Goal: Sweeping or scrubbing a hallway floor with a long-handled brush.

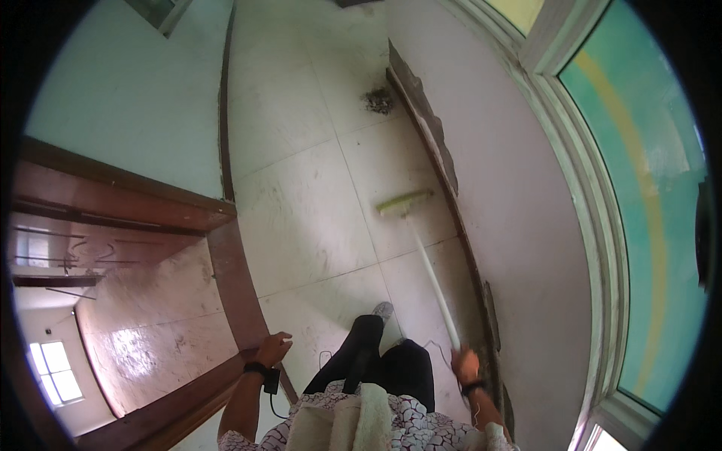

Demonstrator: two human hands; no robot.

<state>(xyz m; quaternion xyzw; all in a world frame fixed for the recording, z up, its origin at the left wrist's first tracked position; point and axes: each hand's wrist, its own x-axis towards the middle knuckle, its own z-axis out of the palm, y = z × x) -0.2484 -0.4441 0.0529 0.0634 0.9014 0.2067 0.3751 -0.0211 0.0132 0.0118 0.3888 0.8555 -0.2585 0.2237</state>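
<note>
My right hand (466, 366) is closed around the upper end of a broom's white handle (433, 276), at the lower right. The handle slants forward to a yellow-green broom head (404, 203), slightly blurred, at the tiled floor near the right wall's skirting. Farther ahead, a small pile of dark debris (378, 101) lies by the same skirting. My left hand (274, 349) is held out at the lower left, holding nothing, with its fingers partly bent and apart. A dark strap with a small black box is on the left wrist.
The right wall has a damaged lower edge above its brown skirting (437, 163), with a framed window (609, 225) beyond. On the left are a pale green wall (141, 107) and a doorway with a reddish-brown threshold (234, 282) into another room. Smudges mark the floor tiles (299, 225).
</note>
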